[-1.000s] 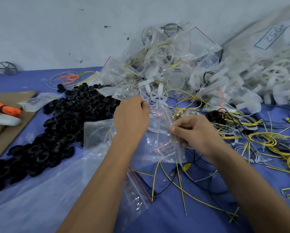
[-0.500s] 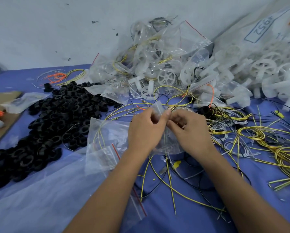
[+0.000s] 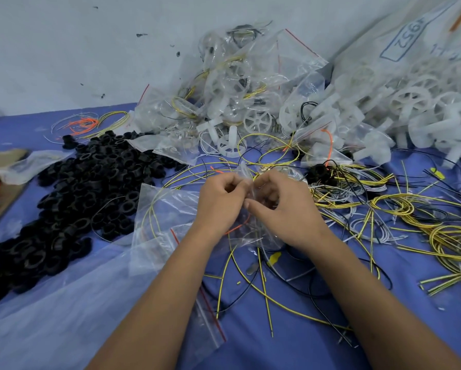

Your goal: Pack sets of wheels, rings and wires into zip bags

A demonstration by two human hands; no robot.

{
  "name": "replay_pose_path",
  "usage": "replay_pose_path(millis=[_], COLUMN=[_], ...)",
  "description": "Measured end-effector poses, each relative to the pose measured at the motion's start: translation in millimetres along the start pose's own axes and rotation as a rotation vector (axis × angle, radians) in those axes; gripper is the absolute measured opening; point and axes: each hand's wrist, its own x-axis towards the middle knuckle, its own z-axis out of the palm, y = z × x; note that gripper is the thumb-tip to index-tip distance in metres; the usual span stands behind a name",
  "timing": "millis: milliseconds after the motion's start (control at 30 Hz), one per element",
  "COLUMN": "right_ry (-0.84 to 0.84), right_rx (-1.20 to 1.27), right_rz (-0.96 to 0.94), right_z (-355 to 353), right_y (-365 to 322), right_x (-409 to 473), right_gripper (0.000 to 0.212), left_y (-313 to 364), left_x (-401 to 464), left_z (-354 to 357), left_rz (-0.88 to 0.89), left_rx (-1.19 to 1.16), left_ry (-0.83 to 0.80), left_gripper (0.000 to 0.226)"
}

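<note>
At a cluttered blue worktop (image 3: 290, 351), the left hand (image 3: 220, 202) and right hand (image 3: 280, 206) have drawn together from a second ago, both now pinching the mouth of a clear zip bag (image 3: 246, 231) held between them; it looks ready for sealing, contents hard to make out. Black rings (image 3: 90, 182) lie heaped at left, white wheels (image 3: 411, 102) at right, packed bags (image 3: 250, 84) behind. Loose yellow wires (image 3: 400, 206) tangle under the bag and could snag it.

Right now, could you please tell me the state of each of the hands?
Left hand: fingers curled, pinching the small clear zip bag at its top.
Right hand: fingers curled, pinching the same bag's top.
</note>
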Motion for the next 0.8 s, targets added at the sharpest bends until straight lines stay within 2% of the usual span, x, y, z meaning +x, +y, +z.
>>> replay_pose_path(millis=[200, 367, 467, 667, 800], right_ry=[0.033, 0.051, 0.088, 0.275, 0.187], right_rx=[0.204, 0.305, 0.342, 0.092, -0.049], right_rz=[0.100, 0.148, 0.199, 0.217, -0.046], right_z=[-2.6, -4.5, -8.5, -11.9, -8.1], right_y=[-3.7, -6.9, -3.3, 3.5, 0.5], right_x=[0.5, 1.7, 2.9, 1.4, 2.0], right_gripper=[0.021, 0.023, 0.022, 0.027, 0.021], left_y=[0.8, 1.5, 3.3, 12.5, 14.0], left_x=[0.9, -1.1, 0.2, 0.4, -3.2], left_z=[-0.4, -3.3, -5.6, -11.6, -8.0], left_rz=[0.060, 0.004, -0.071, -0.091, 0.013], left_rx=[-0.087, -0.222, -0.346, -0.613, -0.484], left_ry=[-0.046, -0.102, -0.041, 0.050, 0.090], left_gripper=[0.034, 0.033, 0.028, 0.029, 0.041])
